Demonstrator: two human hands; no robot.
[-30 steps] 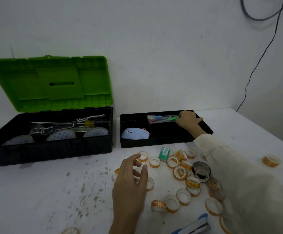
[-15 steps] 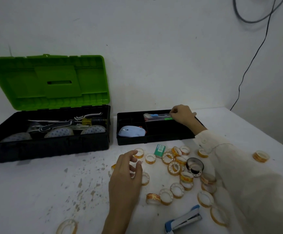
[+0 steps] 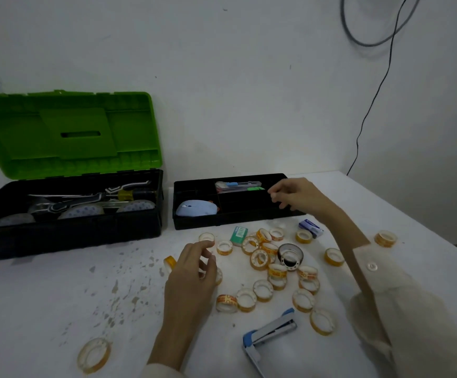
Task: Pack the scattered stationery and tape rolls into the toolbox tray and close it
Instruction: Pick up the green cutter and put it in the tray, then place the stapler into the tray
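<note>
At the twelve o'clock edge of the stained white tabletop [image 3: 58, 301], the right hand [image 3: 295, 196] hovers over the right end of the shallow black plastic toolbox tray [image 3: 235, 222], its fingers loosely bent and holding nothing. The tray's compartments hold a smooth, rounded pale-blue computer mouse [image 3: 196, 208] and a clear packet of pens [image 3: 238, 186]. At six o'clock from the tray the left hand [image 3: 192, 274] hangs relaxed and half-open over the small glossy clear tape rolls with orange-printed cores [image 3: 260, 259]; whether it touches one I cannot tell. Among the scattered rings lie a black tape roll [image 3: 290, 256] and a small green box [image 3: 238, 235], with a blue-and-white stapler [image 3: 269, 330] at five o'clock. At nine o'clock stands the black toolbox [image 3: 66, 233], its ribbed green lid [image 3: 69, 132] raised.
</note>
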